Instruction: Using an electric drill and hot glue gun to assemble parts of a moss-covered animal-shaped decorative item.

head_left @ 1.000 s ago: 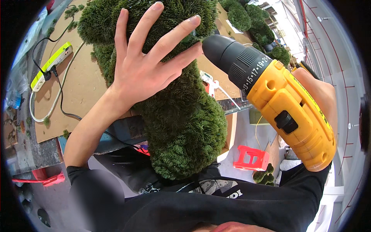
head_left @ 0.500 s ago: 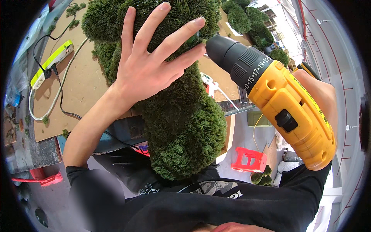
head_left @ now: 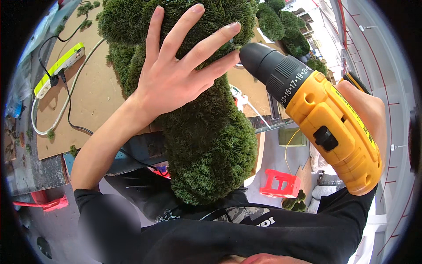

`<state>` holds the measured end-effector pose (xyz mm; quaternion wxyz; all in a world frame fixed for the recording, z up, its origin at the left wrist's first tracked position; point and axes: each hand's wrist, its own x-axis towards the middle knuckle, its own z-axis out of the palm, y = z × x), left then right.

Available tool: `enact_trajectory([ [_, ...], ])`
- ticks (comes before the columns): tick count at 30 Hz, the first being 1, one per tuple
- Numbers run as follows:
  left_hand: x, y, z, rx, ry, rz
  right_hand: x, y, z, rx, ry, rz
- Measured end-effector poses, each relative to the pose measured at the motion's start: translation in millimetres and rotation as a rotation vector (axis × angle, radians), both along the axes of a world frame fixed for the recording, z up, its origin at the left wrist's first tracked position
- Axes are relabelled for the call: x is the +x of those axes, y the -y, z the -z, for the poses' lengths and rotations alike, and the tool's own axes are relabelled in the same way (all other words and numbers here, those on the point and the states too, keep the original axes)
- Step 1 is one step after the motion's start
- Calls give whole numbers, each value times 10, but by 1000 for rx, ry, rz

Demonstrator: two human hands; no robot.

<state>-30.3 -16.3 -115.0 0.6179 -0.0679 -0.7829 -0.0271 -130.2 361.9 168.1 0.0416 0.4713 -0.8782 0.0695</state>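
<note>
- Green, bristly artificial turf covers a rounded, lumpy topiary form; its pile is dense and brush-like, and it bulges over the near edge of a brown fibreboard worktop toward the person's chest.
- Pressed flat on the upper part of the form is the left hand; the fingers are spread wide apart and clamp on nothing, merely bearing down on the turf.
- Wrapped round the handle of a yellow cordless drill is the right hand; the grip is closed on the handle, though whether the trigger is pulled cannot be told.
- The drill's black chuck is aimed into the turf just beside the left fingertips; the bit itself is hidden in the pile, so contact with the core cannot be confirmed.
- Progress is judged as mid-fastening: the form is already fully clad in green where visible; the fixing at this spot appears not yet finished, and how many fixings remain cannot be seen.
- Hard, glossy plastic marks the drill body, ribbed black rubber its collar; the board is matt and smooth, strewn with small green tufts.
- A yellow-and-white power strip with a white cable lies on the board, well apart from the hands; further green mounds stand beyond; a red plastic stool sits on the floor below.
</note>
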Motion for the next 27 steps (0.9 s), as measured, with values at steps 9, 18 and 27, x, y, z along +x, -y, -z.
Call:
enact_trajectory([
  [9, -67, -13, 11, 12, -20, 35, 120, 156, -203, 94, -70, -40],
  [18, -66, -5, 9, 2, -27, 25, 326, 636, -82, 179, -130, -95],
  [27, -70, -17, -17, 16, -32, 53, 597, 1154, -48, 277, -216, -140],
])
